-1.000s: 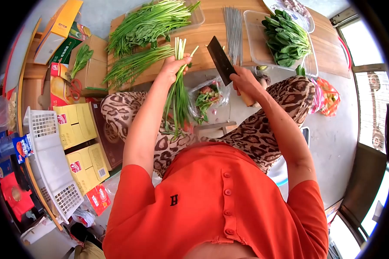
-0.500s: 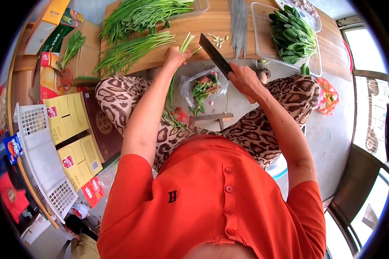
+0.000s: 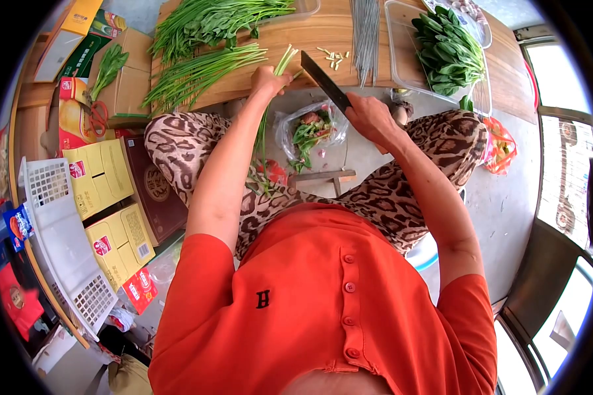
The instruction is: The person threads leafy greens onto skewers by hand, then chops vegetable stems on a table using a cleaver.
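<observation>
My left hand (image 3: pixel 269 80) is closed round a bunch of long green leafy stalks (image 3: pixel 284 60). Their pale cut ends point up over the table edge, and their leaves hang down toward my lap. In my right hand (image 3: pixel 370 120) is a dark-bladed kitchen knife (image 3: pixel 324 80), its blade slanting up and left close to the stalk ends. Whether the blade touches a stalk I cannot tell. Short pale stalk pieces (image 3: pixel 336 58) lie on the table right of the blade tip. More long green stalks (image 3: pixel 207 69) lie on the table left of my left hand.
A heap of leafy greens (image 3: pixel 211 23) and a bundle of thin grey rods (image 3: pixel 365 39) lie on the wooden table (image 3: pixel 514 85). Dark leafy greens (image 3: pixel 448 56) fill a clear tub at right. Below, a plastic bag (image 3: pixel 339 128) holds scraps. Boxes (image 3: pixel 99 178) stand at left.
The knife has shifted slightly left, toward the stalk ends. My left hand is a little higher, still round the stalks. Otherwise little differs.
</observation>
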`<state>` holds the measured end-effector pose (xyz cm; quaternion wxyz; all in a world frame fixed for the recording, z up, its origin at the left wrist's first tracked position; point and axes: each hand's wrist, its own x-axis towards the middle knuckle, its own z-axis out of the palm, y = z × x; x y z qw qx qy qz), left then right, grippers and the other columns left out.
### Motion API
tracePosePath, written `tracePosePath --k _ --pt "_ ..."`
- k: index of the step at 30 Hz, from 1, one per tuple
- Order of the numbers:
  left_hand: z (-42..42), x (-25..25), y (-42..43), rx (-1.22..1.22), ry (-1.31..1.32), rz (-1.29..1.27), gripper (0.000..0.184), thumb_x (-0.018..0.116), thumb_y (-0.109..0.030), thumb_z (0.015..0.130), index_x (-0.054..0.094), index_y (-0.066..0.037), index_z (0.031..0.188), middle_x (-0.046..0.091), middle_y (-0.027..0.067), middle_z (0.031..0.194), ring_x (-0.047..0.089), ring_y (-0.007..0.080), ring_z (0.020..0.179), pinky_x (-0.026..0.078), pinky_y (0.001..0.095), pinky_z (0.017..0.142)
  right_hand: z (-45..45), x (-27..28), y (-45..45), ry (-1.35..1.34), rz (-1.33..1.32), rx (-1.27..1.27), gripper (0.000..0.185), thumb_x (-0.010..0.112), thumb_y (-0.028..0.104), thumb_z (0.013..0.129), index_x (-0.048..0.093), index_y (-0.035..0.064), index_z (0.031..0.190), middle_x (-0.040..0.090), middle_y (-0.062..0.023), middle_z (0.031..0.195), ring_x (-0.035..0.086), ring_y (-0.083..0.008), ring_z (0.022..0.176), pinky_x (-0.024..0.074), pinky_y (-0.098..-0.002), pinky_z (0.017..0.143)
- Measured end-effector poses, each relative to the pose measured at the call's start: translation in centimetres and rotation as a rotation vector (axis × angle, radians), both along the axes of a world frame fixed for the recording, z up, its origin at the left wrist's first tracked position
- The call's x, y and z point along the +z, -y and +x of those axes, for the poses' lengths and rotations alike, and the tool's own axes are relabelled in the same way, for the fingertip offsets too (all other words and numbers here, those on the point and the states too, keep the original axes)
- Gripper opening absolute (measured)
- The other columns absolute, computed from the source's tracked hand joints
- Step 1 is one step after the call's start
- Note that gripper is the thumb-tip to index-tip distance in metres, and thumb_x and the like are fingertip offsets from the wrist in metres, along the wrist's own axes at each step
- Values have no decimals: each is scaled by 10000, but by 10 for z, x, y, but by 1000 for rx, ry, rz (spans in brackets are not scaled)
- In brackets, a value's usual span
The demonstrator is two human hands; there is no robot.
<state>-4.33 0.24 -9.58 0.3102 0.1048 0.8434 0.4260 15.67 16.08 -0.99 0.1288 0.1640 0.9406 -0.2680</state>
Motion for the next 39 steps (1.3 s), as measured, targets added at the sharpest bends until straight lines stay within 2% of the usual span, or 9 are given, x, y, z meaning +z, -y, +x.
tracePosePath --k 12,18,21,23,24,27,33,37,39 --pt "0 -3 0 0 -17 -12 174 737 -185 728 727 -65 854 684 38 697 603 126 487 493 265 510 -9 11 9 79 67 43 274 474 255 918 558 3 988 641 -251 851 611 -438 844 463 -522 735" --pt "4 6 5 -16 140 86 236 720 -137 786 637 5 955 675 92 787 572 121 574 437 249 475 -9 5 6 92 76 -14 249 478 197 874 570 7 1006 645 -248 880 611 -436 870 473 -514 766" --pt "3 6 9 -47 332 195 240 720 -159 800 619 -22 968 674 92 796 560 127 569 430 254 473 -4 -2 -5 -33 -4 -79 210 438 172 867 527 11 968 618 -244 754 606 -428 724 460 -507 700" --pt "3 4 11 -49 477 275 238 723 -172 807 601 -47 969 664 80 798 565 136 579 438 262 492 -4 -2 -14 11 -80 -175 207 447 173 861 533 21 971 597 -212 679 601 -364 576 476 -462 612" --pt "4 3 10 -49 477 276 238 723 -172 807 601 -47 969 664 80 798 565 136 579 438 262 492 -3 -5 -17 -18 -101 -199 191 465 162 867 537 9 955 578 -151 623 570 -252 470 466 -389 515" --pt "11 5 5 -67 533 307 231 740 -178 788 610 -61 939 651 72 780 581 141 583 436 253 491 -2 -2 -18 -102 -439 -338 184 516 165 878 538 -4 947 583 -102 617 563 -184 473 451 -335 481" --pt "27 18 -6 -198 674 416 246 727 -178 807 597 -52 974 655 71 786 566 132 586 436 253 502 -13 9 -19 -285 -477 -386 202 612 171 840 552 -1 927 633 -91 652 583 -168 490 479 -324 494" --pt "21 23 -4 -180 610 404 199 706 -160 815 600 -64 954 652 74 794 565 127 610 446 266 519 -17 6 -17 -317 -483 -397 194 612 153 833 557 -4 931 636 -87 655 579 -161 497 477 -321 498" --pt "15 51 -6 -250 168 262 136 685 -120 801 615 -65 904 653 65 767 556 117 603 446 263 522 -17 8 -17 -317 -517 -404 190 602 148 834 559 -6 936 637 -87 656 581 -154 508 478 -313 505"
